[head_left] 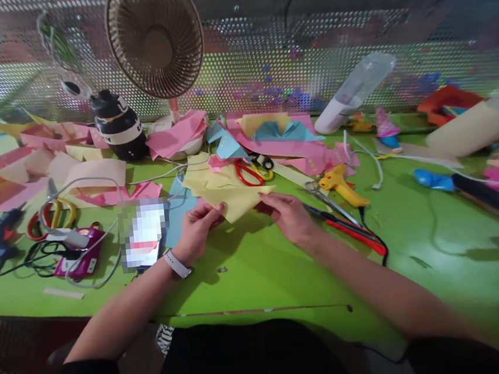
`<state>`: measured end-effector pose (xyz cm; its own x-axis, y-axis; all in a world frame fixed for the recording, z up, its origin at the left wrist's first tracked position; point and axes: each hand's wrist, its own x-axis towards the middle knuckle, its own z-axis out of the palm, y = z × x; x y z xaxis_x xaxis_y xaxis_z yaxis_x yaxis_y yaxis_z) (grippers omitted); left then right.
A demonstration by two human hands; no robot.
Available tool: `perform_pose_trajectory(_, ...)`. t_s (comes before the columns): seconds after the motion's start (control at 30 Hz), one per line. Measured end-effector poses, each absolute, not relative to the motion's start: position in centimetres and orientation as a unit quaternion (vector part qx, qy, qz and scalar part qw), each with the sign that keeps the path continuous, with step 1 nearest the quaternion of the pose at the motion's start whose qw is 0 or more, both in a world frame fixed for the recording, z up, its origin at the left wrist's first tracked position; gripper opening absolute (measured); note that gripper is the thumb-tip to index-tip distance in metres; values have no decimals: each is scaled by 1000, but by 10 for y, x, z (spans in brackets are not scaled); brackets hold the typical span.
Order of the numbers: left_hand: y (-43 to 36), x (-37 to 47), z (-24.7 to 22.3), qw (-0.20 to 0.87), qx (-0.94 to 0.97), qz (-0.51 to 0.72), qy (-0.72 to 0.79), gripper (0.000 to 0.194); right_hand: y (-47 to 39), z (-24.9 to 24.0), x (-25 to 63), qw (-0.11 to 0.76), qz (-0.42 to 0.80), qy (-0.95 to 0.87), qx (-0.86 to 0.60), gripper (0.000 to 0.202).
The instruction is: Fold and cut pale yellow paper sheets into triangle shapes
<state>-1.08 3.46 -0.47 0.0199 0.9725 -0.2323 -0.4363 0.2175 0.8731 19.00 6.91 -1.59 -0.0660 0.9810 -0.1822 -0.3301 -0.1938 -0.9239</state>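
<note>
Between my two hands is a piece of pale yellow paper (pixel 237 203), pointed at its lower edge and held just above the green table (pixel 248 269). My left hand (pixel 202 224) pinches its left side between thumb and fingers. At the right corner, my right hand (pixel 290 215) pinches the same paper. Behind it lie more yellow paper scraps (pixel 202 174) and scissors with red and yellow handles (pixel 250 173). A lit phone (pixel 146 235) rests left of my left hand. Right of my right hand are a yellow glue gun (pixel 342 185) and a red-and-black tool (pixel 353 233).
A fan (pixel 159 48) stands at the back beside a black bottle (pixel 119 126). Pink paper (pixel 178 136) is strewn along the rear. At left are a blue glue gun (pixel 1 234), a purple power strip (pixel 82 256) and cables. A clear plastic bottle (pixel 355 91) leans at back right.
</note>
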Motion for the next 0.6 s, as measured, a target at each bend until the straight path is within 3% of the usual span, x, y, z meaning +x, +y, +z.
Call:
perform_pose_trajectory(0.17, 35, -12, -5, 637, 305, 552, 444, 36, 77, -12, 198, 587, 589, -322, -452, 28)
perform_pose_trajectory(0.3, 33, -8, -8, 630, 293, 559, 452, 36, 66, -16, 192, 477, 638, -382, -469, 42)
perform_pose_trajectory(0.4, 30, -5, -8, 639, 294, 549, 451, 35, 57, -18, 183, 401, 642, -423, -498, 41)
perform_pose_trajectory(0.6, 29, -4, -7, 644, 296, 544, 450, 35, 54, -21, 179, 405, 624, -449, -495, 37)
